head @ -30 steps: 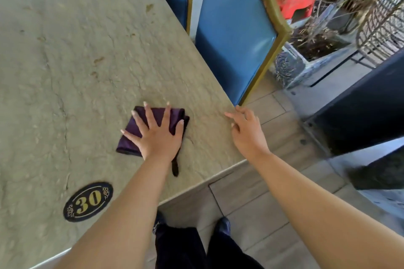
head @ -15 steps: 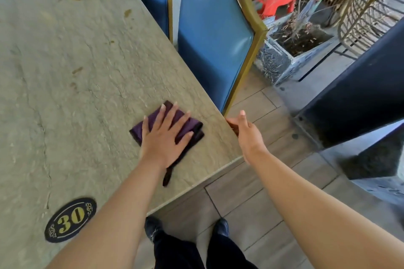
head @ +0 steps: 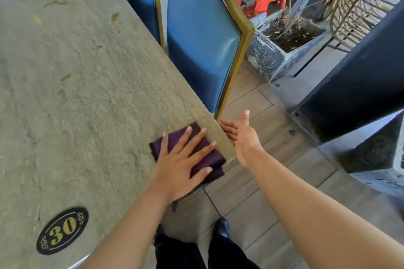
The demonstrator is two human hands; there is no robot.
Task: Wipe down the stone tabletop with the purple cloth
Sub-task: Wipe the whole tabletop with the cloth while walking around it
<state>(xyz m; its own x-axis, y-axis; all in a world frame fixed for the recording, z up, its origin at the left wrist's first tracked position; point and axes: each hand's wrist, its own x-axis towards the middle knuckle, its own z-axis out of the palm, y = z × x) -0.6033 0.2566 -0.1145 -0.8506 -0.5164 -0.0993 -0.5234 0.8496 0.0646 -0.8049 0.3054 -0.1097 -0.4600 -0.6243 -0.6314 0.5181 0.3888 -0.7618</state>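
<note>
Stone tabletop (head: 87, 94), veined grey-green with brown stains, carries an oval "30" plaque (head: 62, 231) near its front edge. At the front right corner the purple cloth (head: 205, 155) lies under the left hand (head: 179, 166), fingers straight and spread. The right hand (head: 242, 135) hangs open just off the right edge. Blue chairs (head: 201, 46) line that edge above tiled floor (head: 262, 203).

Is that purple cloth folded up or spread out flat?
Folded. The purple cloth forms a compact pad with stacked layers visible at its near edge, under the flat left hand at the tabletop corner.
</note>
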